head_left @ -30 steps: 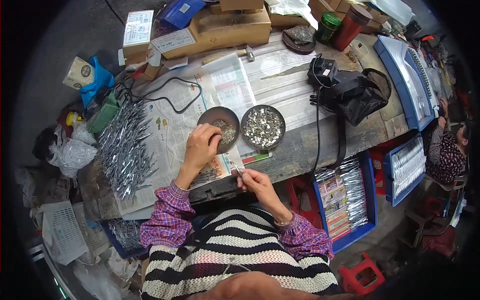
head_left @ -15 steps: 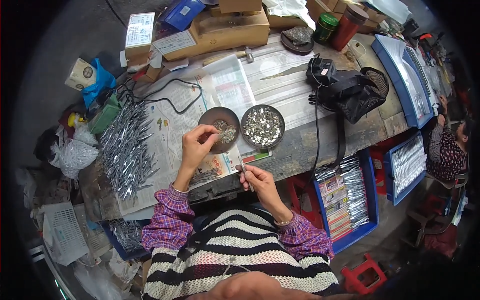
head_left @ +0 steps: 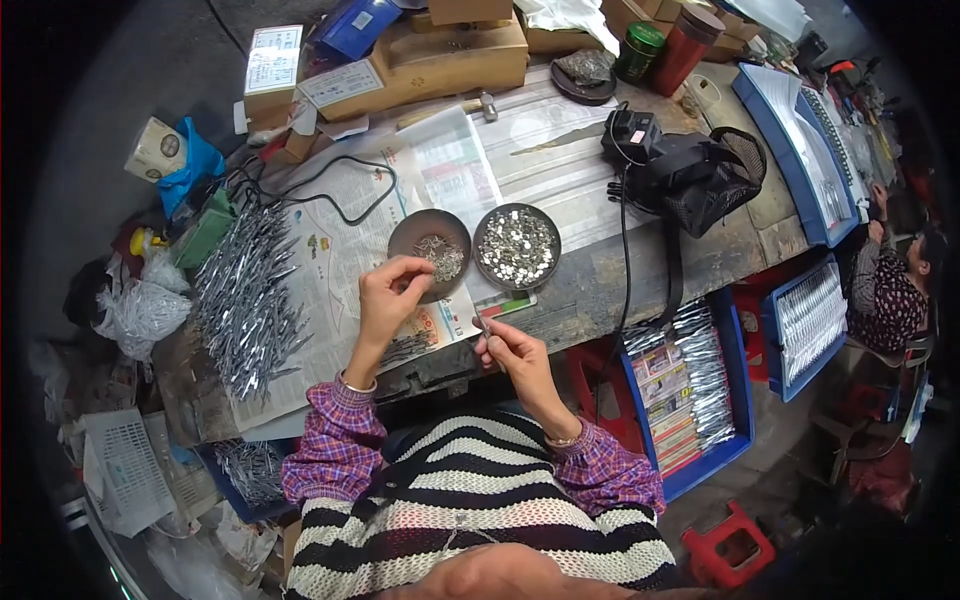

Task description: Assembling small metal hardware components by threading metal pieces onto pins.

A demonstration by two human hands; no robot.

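Observation:
My left hand [head_left: 390, 302] is at the near rim of a dark round bowl [head_left: 402, 243] of tiny metal bits. Its thumb and forefinger are pressed together; anything between them is too small to make out. Lower and to the right, my right hand [head_left: 520, 358] grips a slim silver metal piece [head_left: 484, 325] that points up and away from me. A second dark bowl [head_left: 518, 248], filled with small shiny metal pieces, stands right beside the first. Several slim metal pieces [head_left: 408, 348] lie on the newspaper [head_left: 345, 285] near the table edge.
A large heap of slim metal parts [head_left: 250, 300] covers the table's left. A hammer [head_left: 488, 107] and cardboard boxes [head_left: 450, 62] lie at the back. To the right are a black mesh bag [head_left: 705, 180], a cable and blue trays [head_left: 742, 400]. Another person [head_left: 888, 290] sits far right.
My left hand has drawn back slightly toward me from the first bowl, fingers still pinched. My right hand keeps its metal piece in nearly the same place. The whole view has shifted a little.

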